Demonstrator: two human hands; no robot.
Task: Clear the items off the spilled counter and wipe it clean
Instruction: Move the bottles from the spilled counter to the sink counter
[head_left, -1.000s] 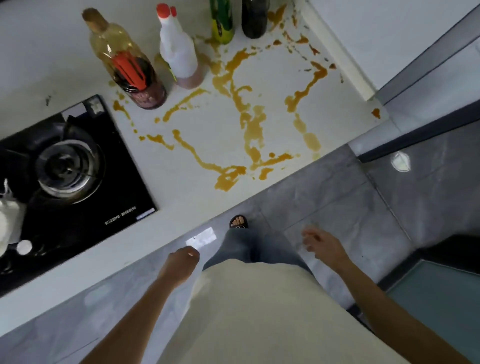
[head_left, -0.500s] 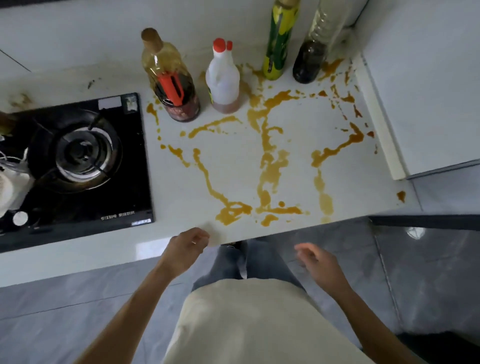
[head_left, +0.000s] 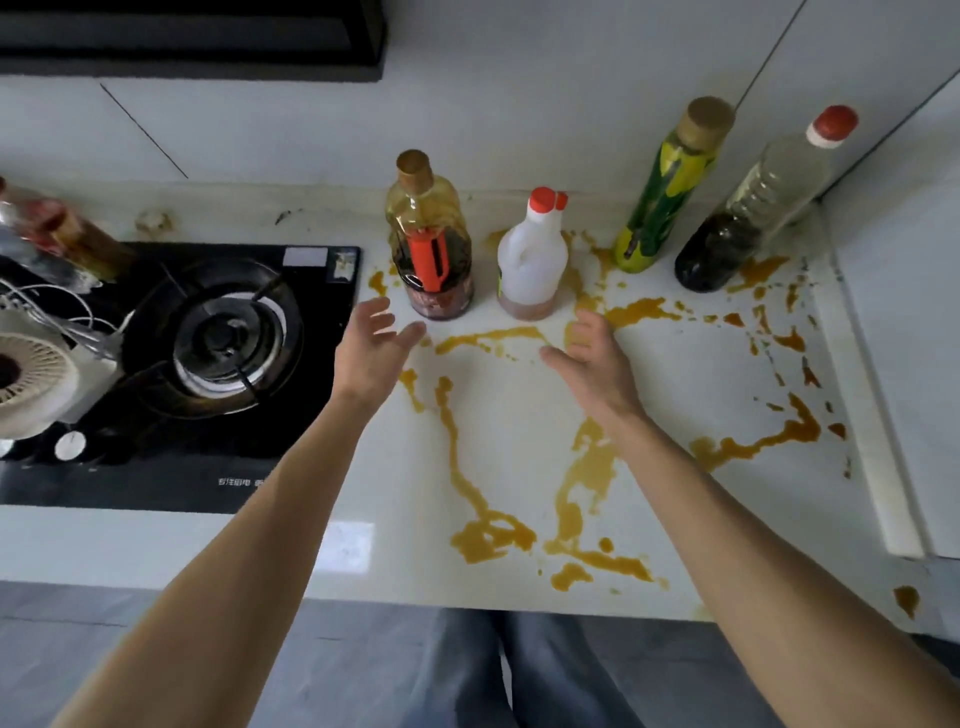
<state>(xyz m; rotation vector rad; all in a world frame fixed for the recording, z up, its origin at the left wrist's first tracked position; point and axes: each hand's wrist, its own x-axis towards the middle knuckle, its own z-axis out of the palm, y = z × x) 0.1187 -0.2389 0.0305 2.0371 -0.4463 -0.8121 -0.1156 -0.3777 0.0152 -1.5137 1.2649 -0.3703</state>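
Note:
The white counter (head_left: 685, 364) is streaked with an orange-brown spill (head_left: 493, 530). Several bottles stand along its back: an oil bottle with a red handle (head_left: 431, 244), a white jug with a red cap (head_left: 532, 260), a green and yellow bottle (head_left: 667, 192) and a clear bottle holding dark liquid (head_left: 753, 213). My left hand (head_left: 371, 348) is open just in front and left of the oil bottle, touching nothing. My right hand (head_left: 592, 358) is open in front of the white jug, a little to its right, also empty.
A black gas hob (head_left: 218, 338) fills the counter's left side. A white round appliance (head_left: 31, 374) and wire whisks lie at its left edge, with a reddish bottle (head_left: 52, 228) behind. A white side panel (head_left: 904, 364) bounds the right. A dark hood (head_left: 192, 36) hangs above.
Both hands have risen from below the counter's front edge and reached forward over the spill toward the bottles. The view has tilted up toward the back wall.

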